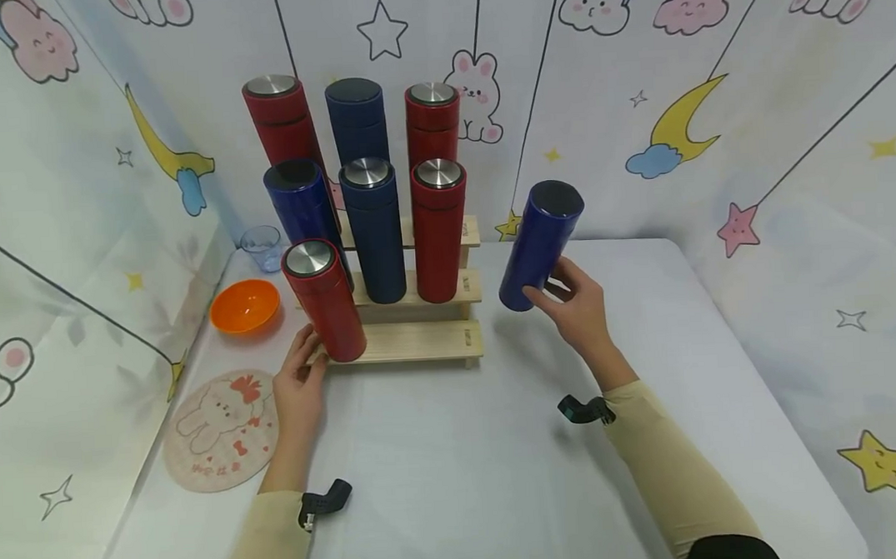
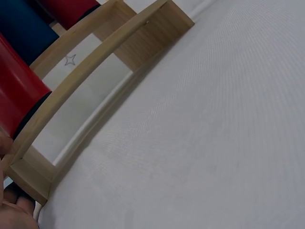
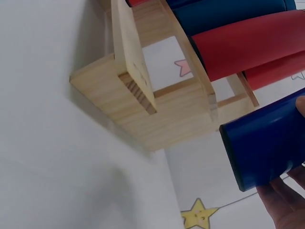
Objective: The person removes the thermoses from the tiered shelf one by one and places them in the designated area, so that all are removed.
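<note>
Holding blue bottle [image 1: 540,245] tilted above counter [image 1: 455,446], right hand [image 1: 578,307] curled round base; left hand [image 1: 300,378] grips red bottle [image 1: 324,300] on rack [image 1: 413,341]. Next likely: seat blue on free step left of right grip.

The red flask [image 1: 325,301] hides the left hand's fingers [image 1: 306,350]; the wrist views crop both hands.
</note>
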`<state>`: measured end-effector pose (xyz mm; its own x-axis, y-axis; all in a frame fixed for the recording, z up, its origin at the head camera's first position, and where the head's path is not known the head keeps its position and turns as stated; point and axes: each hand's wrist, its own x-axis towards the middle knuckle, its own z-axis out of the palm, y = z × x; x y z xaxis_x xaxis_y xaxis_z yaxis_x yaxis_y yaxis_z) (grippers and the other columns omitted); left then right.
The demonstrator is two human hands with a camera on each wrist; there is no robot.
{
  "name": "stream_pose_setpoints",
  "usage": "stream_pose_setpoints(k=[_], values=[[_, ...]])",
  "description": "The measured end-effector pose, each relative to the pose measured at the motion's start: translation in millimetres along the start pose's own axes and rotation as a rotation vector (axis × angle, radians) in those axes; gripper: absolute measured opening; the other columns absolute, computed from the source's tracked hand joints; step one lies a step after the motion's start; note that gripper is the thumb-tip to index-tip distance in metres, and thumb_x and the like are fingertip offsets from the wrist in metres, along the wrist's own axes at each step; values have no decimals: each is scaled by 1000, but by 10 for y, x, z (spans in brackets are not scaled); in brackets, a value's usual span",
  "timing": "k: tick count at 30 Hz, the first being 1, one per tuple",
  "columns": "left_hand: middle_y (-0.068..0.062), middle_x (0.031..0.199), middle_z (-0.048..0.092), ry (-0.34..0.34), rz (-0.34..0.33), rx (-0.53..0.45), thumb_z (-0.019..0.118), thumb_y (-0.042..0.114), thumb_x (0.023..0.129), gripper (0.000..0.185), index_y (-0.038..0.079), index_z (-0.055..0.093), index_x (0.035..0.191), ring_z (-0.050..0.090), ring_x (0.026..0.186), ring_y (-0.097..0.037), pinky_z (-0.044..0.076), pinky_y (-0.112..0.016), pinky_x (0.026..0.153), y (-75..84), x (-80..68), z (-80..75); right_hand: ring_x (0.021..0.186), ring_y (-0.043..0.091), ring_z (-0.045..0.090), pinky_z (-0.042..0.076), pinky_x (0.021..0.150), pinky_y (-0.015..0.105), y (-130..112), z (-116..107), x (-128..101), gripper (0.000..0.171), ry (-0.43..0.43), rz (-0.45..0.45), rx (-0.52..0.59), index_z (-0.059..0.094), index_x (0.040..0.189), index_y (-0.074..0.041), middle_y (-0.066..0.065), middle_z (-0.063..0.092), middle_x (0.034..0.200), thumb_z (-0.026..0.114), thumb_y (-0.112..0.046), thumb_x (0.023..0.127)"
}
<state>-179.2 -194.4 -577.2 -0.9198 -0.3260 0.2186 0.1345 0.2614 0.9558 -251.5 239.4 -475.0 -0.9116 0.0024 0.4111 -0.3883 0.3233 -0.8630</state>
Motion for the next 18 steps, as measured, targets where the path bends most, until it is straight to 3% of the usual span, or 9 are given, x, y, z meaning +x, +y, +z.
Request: stream_pose_setpoints(k=[5, 12, 18], values=[[10, 160, 54, -3, -3, -15, 62, 9, 109, 39, 9, 68, 148, 52, 146, -16, 47, -16, 102, 16, 5, -13, 126, 33, 68, 53, 107, 55, 51, -33, 74, 60, 5, -17, 21, 63, 148, -3, 16, 70, 138, 86, -8, 92], [18, 160, 53, -1, -14, 28, 62, 15, 111, 40, 14, 68, 150, 47, 149, -7, 46, -18, 106, 16, 46, -30, 126, 31, 68, 53, 108, 51, 140, -31, 167, 60, 4, 0, 22, 63, 149, -6, 15, 70, 138, 87, -16, 94], [15, 160, 53, -10, -14, 11, 63, 13, 110, 40, 12, 68, 150, 46, 149, -9, 46, -17, 103, -3, 14, -32, 128, 36, 67, 52, 108, 52, 239, -25, 160, 60, 5, 40, 7, 61, 150, -3, 19, 68, 139, 85, -11, 95]])
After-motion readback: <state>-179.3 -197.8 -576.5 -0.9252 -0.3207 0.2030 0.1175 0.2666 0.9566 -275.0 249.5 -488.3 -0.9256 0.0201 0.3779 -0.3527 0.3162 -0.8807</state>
